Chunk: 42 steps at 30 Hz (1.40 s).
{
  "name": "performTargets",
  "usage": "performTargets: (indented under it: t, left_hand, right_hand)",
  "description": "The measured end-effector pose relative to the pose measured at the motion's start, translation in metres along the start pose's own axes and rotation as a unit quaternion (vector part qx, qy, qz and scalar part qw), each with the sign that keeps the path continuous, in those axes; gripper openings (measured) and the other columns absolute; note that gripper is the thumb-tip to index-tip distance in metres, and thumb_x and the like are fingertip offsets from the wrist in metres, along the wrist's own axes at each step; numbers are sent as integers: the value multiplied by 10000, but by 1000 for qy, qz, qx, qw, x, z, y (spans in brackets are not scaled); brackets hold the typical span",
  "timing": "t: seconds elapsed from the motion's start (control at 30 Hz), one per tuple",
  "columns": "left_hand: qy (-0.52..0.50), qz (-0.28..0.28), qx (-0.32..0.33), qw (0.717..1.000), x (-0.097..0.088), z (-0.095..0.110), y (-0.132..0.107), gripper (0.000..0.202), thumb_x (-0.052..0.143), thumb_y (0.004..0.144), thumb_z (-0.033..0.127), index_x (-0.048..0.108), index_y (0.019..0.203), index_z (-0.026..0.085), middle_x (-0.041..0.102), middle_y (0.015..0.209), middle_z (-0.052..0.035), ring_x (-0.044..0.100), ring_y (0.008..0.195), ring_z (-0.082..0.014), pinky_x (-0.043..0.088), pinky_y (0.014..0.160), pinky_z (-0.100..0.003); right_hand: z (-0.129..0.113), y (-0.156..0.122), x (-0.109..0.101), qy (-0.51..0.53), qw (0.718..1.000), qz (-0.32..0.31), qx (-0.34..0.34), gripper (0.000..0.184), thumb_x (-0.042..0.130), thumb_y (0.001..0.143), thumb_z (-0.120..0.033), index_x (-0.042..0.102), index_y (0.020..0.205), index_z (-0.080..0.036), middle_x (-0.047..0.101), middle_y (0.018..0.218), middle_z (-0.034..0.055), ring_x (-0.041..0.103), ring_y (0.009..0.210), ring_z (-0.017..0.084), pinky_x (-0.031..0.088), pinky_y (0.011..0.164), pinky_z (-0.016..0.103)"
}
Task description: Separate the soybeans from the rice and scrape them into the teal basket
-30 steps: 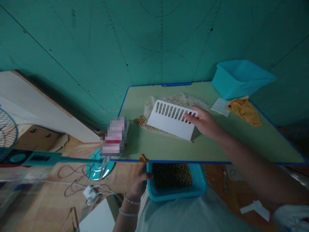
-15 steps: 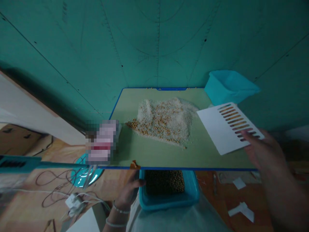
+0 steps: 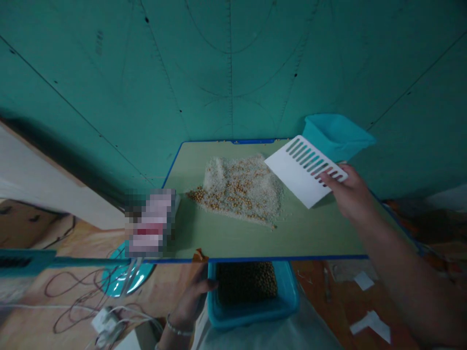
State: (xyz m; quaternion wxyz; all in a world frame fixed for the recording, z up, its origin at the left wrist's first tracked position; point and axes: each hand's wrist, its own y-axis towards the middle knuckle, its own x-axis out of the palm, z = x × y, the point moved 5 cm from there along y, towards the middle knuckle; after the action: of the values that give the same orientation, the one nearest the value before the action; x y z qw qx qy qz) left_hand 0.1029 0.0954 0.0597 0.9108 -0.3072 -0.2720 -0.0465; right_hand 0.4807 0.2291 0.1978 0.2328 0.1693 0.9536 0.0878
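My right hand (image 3: 348, 192) grips a flat white slotted scraper (image 3: 290, 175) by its slotted end. The scraper is tilted above the right side of a spread pile (image 3: 244, 189) of pale grains mixed with tan, soybean-like beans. This pile lies on a light green tabletop (image 3: 226, 243) with blue edging. Below the front edge, my left hand (image 3: 193, 296) is closed on the left rim of a turquoise tub (image 3: 255, 321), its thumb over the rim. Inside the tub are tan beans (image 3: 270, 282), partly in dark shadow.
Another turquoise tub (image 3: 339, 133) stands at the back right corner against the green wall (image 3: 229, 63). A blurred-out pinkish object (image 3: 151, 223) lies at the table's left edge. Cables (image 3: 69, 306) and a power adapter (image 3: 105, 323) lie on the floor at left, paper scraps (image 3: 372, 323) at right.
My right hand has carried the scraper left and slightly away from me, closer to the pile. My left hand stays at the tub. The view has shifted slightly.
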Motion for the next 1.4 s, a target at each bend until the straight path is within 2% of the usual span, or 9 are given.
performTargets:
  t: [0.07,0.17,0.37,0.47,0.6,0.8,1.0,1.17,1.4]
  left_hand:
    - [-4,7,1,1000,-1,-1,-1,455,718,498,163,779,940,248,767,1067,-50,466,1318,-384,271,1142,-501]
    - [-1,5,18,1000,-2,-1,-3,534,710,500,155,763,1021,259,757,1108,-38,440,1341,-375,259,1149,-493]
    - [6,-6,19,1000,-4,-2,-5,502,719,523,156,756,1016,238,758,1101,-57,455,1323,-394,274,1133,-528]
    - [7,3,34,999,-3,1,-4,542,720,504,155,752,1038,238,753,1115,-56,437,1338,-379,257,1147,-495]
    - [6,5,19,1000,-1,1,-2,549,729,500,151,759,1041,246,763,1091,-46,470,1310,-379,271,1141,-487]
    - [-14,43,2,999,0,1,-4,563,720,444,120,780,986,259,781,1028,-33,459,1316,-392,256,1145,-511]
    - [-2,27,14,1000,5,5,-5,436,694,463,132,789,872,251,778,1033,-46,425,1345,-387,280,1136,-491]
    - [-3,29,15,999,6,5,-5,535,687,467,121,777,978,254,776,1044,-44,434,1340,-384,294,1127,-505]
    - [-10,43,-1,999,4,5,-7,401,694,445,125,782,812,259,785,974,-42,450,1321,-396,295,1119,-510]
  right_hand:
    - [-16,14,13,-22,1000,7,7,276,643,777,-522,530,850,-281,679,814,38,653,774,267,502,683,413]
    - [-39,22,39,-30,999,-35,1,258,650,757,-485,516,817,-272,659,738,16,620,677,231,460,600,355]
    - [-55,8,65,-22,994,-105,-21,239,625,750,-468,504,780,-263,621,642,-7,568,599,197,408,534,306]
    - [-56,0,65,-4,991,-137,-13,211,620,758,-441,523,789,-256,665,696,14,592,619,200,428,541,306]
    - [-56,0,59,-14,993,-119,-9,194,630,761,-415,523,796,-256,664,696,19,596,624,208,436,542,310]
    - [-56,-3,65,1,987,-161,7,270,637,741,-495,514,779,-258,651,673,13,581,590,199,418,512,298]
    - [-53,-2,65,22,989,-143,12,287,660,717,-492,502,787,-262,640,684,6,587,618,201,423,533,303]
    - [-54,-8,71,32,983,-178,24,291,671,705,-501,519,765,-259,645,662,6,559,570,187,406,509,295]
    - [-57,-12,69,17,983,-182,21,290,643,745,-518,513,777,-261,635,682,19,571,608,204,419,536,315]
